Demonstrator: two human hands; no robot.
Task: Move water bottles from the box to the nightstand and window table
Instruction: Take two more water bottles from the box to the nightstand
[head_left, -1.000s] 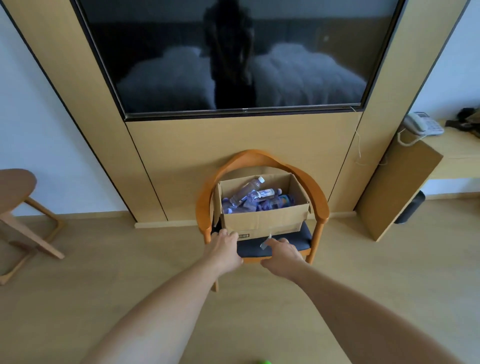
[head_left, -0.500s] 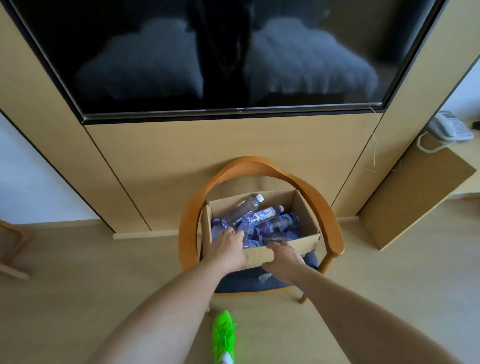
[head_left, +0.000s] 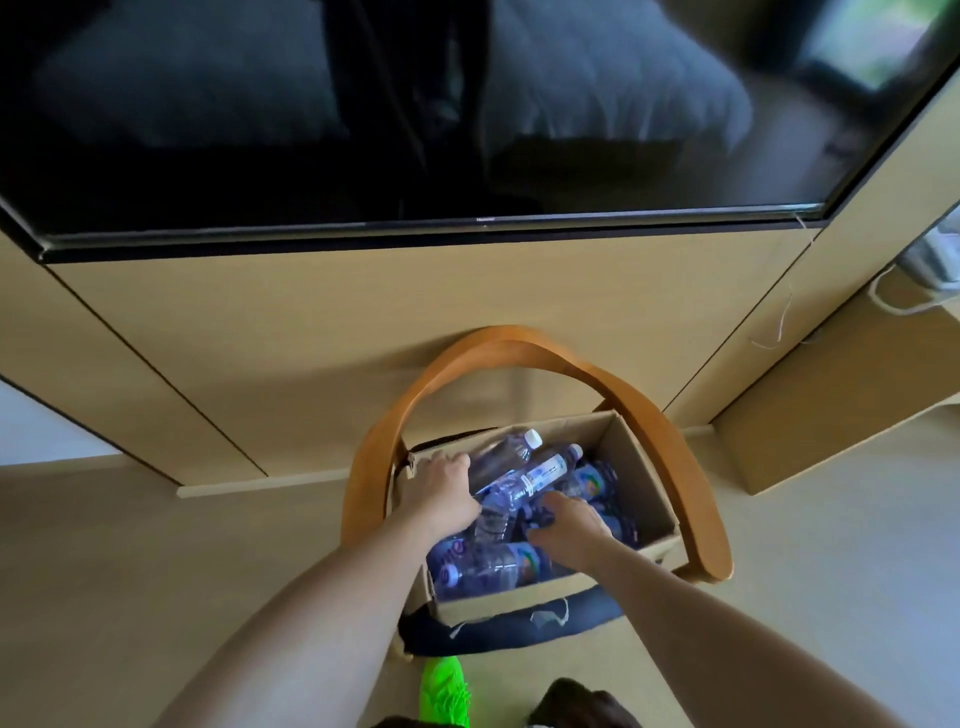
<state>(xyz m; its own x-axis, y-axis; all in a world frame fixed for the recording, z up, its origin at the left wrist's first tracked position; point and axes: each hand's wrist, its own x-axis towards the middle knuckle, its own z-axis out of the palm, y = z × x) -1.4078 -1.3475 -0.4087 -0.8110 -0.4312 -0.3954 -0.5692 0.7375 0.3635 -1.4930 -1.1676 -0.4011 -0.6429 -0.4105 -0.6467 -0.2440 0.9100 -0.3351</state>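
At inspection the task stood barely begun: the box (head_left: 641, 486) on the chair (head_left: 670, 431), at 6 o'clock, held many water bottles (head_left: 524, 480), both hands among them, the left hand (head_left: 447, 491) and right hand (head_left: 569, 525) with grip undeterminable.

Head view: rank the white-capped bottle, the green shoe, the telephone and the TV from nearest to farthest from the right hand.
From the right hand:
1. White-capped bottle, just beyond, in the box.
2. Green shoe, on the floor below.
3. TV and telephone, up and far right: too close to call.

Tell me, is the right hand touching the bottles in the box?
Touching. In the head view the right hand lies palm down on the water bottles piled inside the cardboard box, with no gap showing.
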